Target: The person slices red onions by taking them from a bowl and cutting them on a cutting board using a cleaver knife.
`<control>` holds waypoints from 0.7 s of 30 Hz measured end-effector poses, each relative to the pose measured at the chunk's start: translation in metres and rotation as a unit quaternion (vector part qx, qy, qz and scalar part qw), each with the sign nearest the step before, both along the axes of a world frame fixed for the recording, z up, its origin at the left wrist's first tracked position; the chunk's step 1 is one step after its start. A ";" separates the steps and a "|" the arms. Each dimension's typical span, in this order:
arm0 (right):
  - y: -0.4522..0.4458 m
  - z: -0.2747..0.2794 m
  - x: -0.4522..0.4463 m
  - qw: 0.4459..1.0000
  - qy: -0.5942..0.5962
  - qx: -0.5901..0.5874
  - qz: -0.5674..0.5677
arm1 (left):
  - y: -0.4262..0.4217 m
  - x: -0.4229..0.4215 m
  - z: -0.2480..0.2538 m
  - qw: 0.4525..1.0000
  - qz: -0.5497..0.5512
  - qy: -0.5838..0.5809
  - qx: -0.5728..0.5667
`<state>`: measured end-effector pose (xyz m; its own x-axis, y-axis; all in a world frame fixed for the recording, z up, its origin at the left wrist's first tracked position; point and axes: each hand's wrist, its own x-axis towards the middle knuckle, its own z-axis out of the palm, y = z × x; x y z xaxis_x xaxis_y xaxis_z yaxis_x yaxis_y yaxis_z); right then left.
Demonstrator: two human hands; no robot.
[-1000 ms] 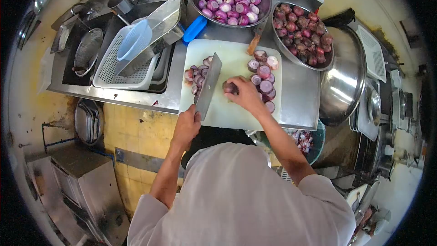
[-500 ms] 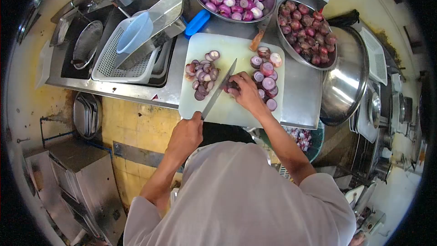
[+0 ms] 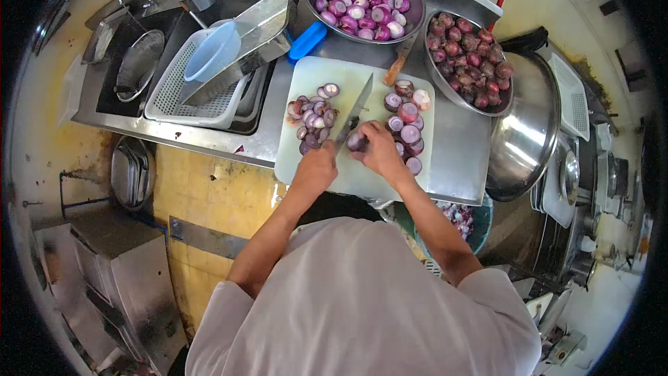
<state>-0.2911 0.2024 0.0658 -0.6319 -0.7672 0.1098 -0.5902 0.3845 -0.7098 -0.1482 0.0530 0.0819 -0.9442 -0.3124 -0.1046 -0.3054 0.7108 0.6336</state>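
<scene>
On the white cutting board (image 3: 306, 167), my left hand (image 3: 318, 167) is closed round the handle of a knife (image 3: 360, 108), whose blade points away from me. My right hand (image 3: 380, 147) grips a purple onion (image 3: 356, 141) just right of the blade. A small dark piece lies by the blade above the onion. Small cut onion pieces (image 3: 312, 118) are heaped left of the knife. Onions with cut faces (image 3: 409, 117) stand in a cluster along the board's right side. The second knife's wooden handle (image 3: 394, 69) rests at the board's top edge.
Behind the board sit a bowl of peeled onions (image 3: 365, 10) and, to its right, a bowl of unpeeled onions (image 3: 472, 59). A blue object (image 3: 307, 40) lies near the board's top left. Left are the sink and a white basket (image 3: 163, 101). Below right is a green tub (image 3: 480, 226).
The knife has swung from left of centre toward the onion, and my left hand has moved right and up with it. My right hand still holds the onion, a little lower on the board.
</scene>
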 end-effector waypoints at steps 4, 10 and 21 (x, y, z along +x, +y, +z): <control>0.002 0.000 0.000 0.997 0.015 0.071 -0.017 | -0.018 0.034 0.005 1.000 0.027 0.007 0.009; -0.008 -0.009 0.008 0.924 -0.307 -0.216 -0.075 | -0.028 0.052 0.004 0.993 0.092 -0.022 0.067; -0.006 -0.010 0.009 0.992 -0.082 -0.089 -0.035 | -0.007 0.061 0.093 1.000 0.024 -0.012 0.009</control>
